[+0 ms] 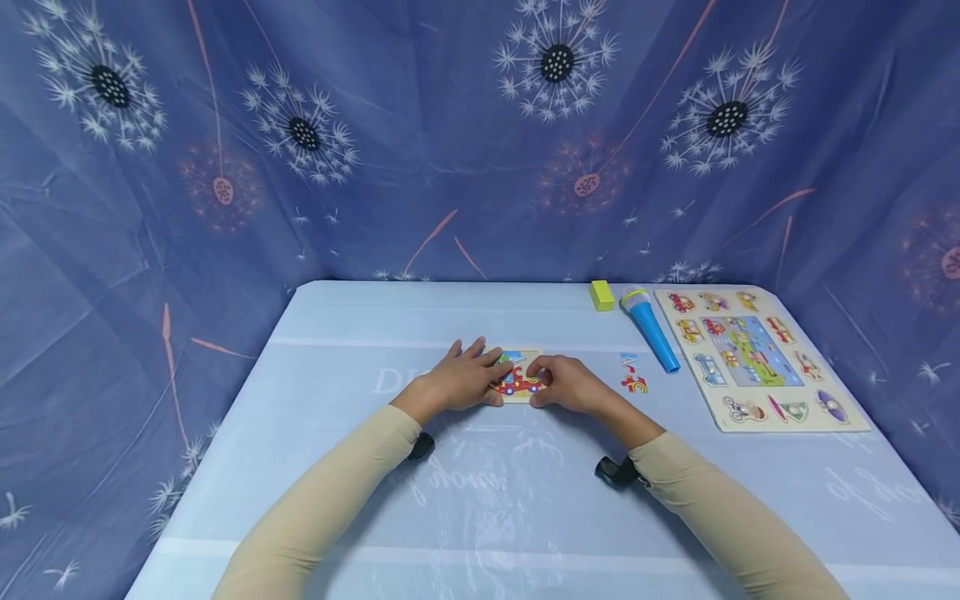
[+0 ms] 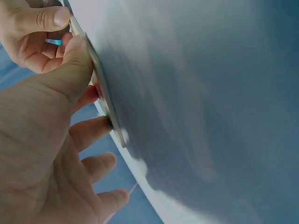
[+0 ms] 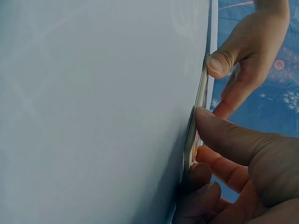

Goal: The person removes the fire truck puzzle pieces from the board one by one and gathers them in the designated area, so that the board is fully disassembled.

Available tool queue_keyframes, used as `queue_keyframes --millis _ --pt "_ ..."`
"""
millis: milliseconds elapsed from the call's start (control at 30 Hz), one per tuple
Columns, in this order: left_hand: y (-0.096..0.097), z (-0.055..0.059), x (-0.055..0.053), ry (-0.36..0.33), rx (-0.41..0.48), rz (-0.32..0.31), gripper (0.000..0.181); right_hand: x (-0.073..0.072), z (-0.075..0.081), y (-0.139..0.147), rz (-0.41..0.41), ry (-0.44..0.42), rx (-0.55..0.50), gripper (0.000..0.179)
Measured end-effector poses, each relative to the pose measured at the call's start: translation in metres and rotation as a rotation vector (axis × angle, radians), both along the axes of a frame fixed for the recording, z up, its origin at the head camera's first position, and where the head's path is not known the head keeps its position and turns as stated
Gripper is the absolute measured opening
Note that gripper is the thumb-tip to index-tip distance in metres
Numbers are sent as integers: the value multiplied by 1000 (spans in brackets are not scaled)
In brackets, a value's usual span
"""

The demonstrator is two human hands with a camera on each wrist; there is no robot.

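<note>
A small jigsaw puzzle with a red vehicle picture lies flat on the table, in the middle of the head view. My left hand reaches over its left side with fingers spread, thumb at the near edge and index finger on the picture. From the right, my right hand holds the puzzle with bent fingers, its thumb at the near edge. Both wrist views show the board edge-on, as a thin puzzle edge in the left one. Two loose jigsaw pieces lie to the right. The fingers cover part of the picture.
Further right, a blue toy microphone lies beside a large wooden peg puzzle board. A yellow block stands near the table's back edge. Behind the table hangs a blue dandelion-print curtain.
</note>
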State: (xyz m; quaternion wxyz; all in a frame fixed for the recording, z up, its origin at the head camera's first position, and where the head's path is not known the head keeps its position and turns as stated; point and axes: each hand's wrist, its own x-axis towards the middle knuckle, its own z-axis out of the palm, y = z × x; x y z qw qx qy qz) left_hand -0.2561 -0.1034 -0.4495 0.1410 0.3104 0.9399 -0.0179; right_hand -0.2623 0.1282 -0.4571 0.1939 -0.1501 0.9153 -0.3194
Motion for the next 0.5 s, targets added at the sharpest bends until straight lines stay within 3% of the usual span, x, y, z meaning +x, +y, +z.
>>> queue_keyframes --millis 500 --pt "1 2 -1 -10 -1 3 74 -5 3 -1 99 64 10 38"
